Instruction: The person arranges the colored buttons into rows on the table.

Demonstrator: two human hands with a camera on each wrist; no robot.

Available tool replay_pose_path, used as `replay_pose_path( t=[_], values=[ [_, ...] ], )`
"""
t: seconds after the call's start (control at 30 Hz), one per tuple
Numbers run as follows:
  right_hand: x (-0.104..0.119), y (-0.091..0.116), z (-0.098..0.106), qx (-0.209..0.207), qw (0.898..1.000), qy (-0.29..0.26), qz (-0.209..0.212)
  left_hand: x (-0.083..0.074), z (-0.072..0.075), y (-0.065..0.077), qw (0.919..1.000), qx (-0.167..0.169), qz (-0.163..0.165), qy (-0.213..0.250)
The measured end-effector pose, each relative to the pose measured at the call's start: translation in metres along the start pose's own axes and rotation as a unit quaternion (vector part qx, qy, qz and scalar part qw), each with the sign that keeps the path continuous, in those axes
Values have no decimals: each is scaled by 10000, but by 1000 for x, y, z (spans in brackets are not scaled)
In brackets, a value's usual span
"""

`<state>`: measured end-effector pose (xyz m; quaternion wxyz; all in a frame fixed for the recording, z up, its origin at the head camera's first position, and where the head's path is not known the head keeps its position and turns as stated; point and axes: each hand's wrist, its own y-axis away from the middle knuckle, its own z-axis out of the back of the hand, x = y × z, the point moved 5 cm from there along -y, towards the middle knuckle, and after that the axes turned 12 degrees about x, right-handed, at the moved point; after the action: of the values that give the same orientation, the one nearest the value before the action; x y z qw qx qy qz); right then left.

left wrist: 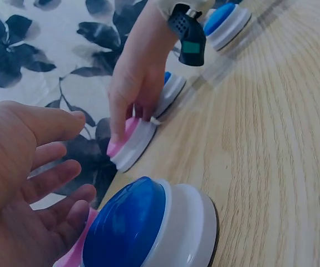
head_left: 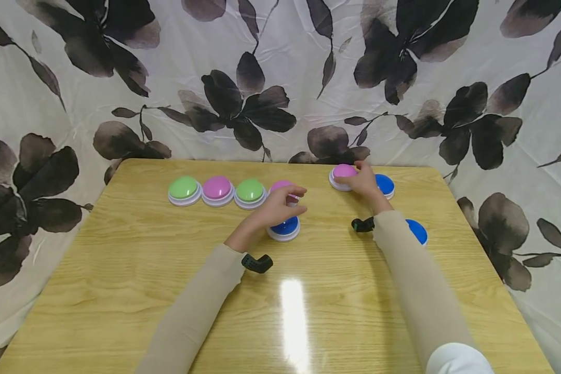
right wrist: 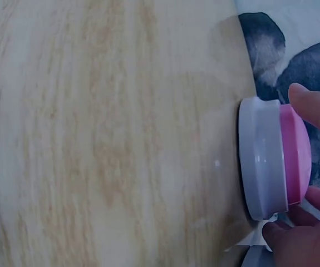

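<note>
Over the middle of the table hovers my left hand (head_left: 275, 212), thumb and fingers spread with nothing between them. Right below it is a blue button (head_left: 286, 227) on a white base, and a pink button (head_left: 280, 185) behind is partly covered by the fingers. At the back right, my right hand (head_left: 367, 188) has its thumb and fingers round another pink button (head_left: 344, 171). In the right wrist view, the fingers reach the lower edge of this button's white base (right wrist: 261, 161), and the thumb is beside its pink dome. The base sits on the table near the back edge.
Left of the left hand, a green button (head_left: 183, 187), a pink button (head_left: 216, 187) and another green button (head_left: 250, 191) stand in a row. A blue button (head_left: 385, 184) is beside the right hand; another blue button (head_left: 417, 231) is partly behind the right sleeve.
</note>
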<state>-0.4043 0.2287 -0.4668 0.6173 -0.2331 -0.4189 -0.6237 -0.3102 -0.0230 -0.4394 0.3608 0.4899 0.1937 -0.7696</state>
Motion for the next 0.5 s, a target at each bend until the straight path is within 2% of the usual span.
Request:
replay_pose_path(
  t=[0.33,0.5],
  values=[
    [-5,-3,-8,-173,9996,125,167,3,-3,-16,9998,-6,-217,43],
    [-6,-1,-12,-175,9994,195,215,3,-8,-24,9998,12,-137,169]
  ],
)
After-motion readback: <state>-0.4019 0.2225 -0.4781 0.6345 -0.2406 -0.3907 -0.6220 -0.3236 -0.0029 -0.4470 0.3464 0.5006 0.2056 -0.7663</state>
